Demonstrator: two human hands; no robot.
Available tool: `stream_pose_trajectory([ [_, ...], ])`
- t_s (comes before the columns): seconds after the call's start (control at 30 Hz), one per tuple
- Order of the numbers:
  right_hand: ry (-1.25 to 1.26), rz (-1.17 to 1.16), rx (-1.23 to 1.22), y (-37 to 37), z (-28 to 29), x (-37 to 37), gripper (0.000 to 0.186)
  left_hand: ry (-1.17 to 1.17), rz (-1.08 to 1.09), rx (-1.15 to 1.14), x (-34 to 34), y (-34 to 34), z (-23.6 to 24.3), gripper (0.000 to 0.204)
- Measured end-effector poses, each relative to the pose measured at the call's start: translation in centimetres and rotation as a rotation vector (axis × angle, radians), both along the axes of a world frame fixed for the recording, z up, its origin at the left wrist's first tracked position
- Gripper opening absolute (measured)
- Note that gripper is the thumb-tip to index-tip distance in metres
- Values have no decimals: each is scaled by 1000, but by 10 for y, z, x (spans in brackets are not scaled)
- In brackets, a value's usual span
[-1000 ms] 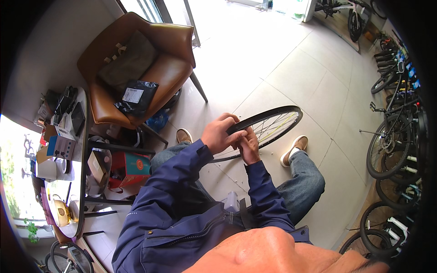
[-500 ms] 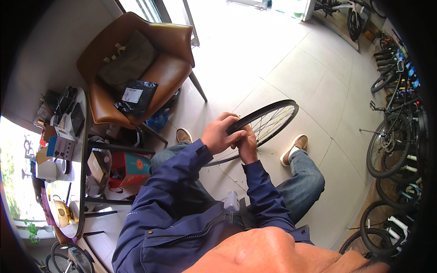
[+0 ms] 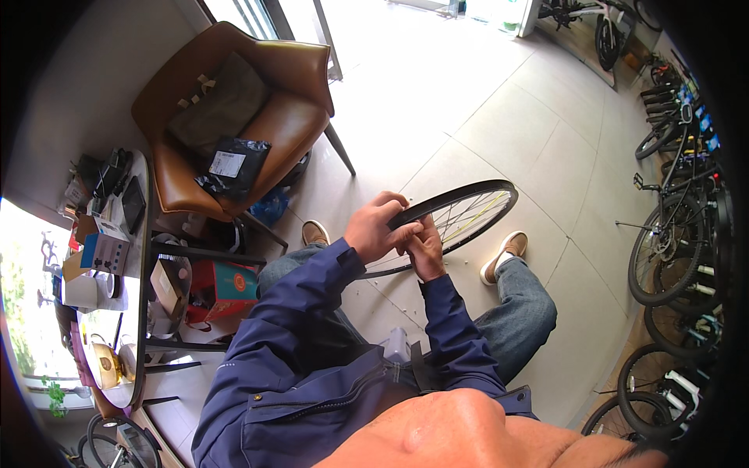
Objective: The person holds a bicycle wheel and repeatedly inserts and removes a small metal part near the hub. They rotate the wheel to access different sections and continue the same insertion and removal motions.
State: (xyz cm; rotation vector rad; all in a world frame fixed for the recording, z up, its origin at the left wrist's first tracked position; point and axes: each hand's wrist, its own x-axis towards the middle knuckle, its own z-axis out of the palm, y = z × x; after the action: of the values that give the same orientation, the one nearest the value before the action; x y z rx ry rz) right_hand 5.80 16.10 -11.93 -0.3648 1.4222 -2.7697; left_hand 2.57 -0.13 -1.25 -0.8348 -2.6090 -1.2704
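Between my knees a spoked bicycle wheel [image 3: 499, 189] with a black rim is tilted over the tiled floor. My left hand [image 3: 374, 232] is closed around the rim on its near left side, fingers over the top and thumb toward the inside. Close beside it, my right hand [image 3: 426, 248] is closed at the same stretch of rim, its fingers bent next to the left thumb. The two hands hide the part of the rim they grip, and whether anything small lies between the fingers cannot be seen.
A brown armchair [image 3: 300, 117] with a black plastic parcel [image 3: 236, 168] stands at the left. Nearer is a cluttered table [image 3: 140, 312], with a red and teal box [image 3: 234, 281] beside it. Several bicycles [image 3: 663, 249] line the right side. Small white bits are scattered on the floor.
The wheel has tipped, its far end a little lower and further right. My right hand has shifted slightly with it; my left hand stays nearly in place.
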Motion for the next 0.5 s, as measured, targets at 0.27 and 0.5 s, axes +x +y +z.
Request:
stream_pose_trajectory([
  [0.27,96,5,111,-3,-3,-3,50,29,64,57,-1,2,-2,38],
  [0.5,-100,-39,25,-4,-5,-2,64,-6,-58,97,0,0,-5,42],
])
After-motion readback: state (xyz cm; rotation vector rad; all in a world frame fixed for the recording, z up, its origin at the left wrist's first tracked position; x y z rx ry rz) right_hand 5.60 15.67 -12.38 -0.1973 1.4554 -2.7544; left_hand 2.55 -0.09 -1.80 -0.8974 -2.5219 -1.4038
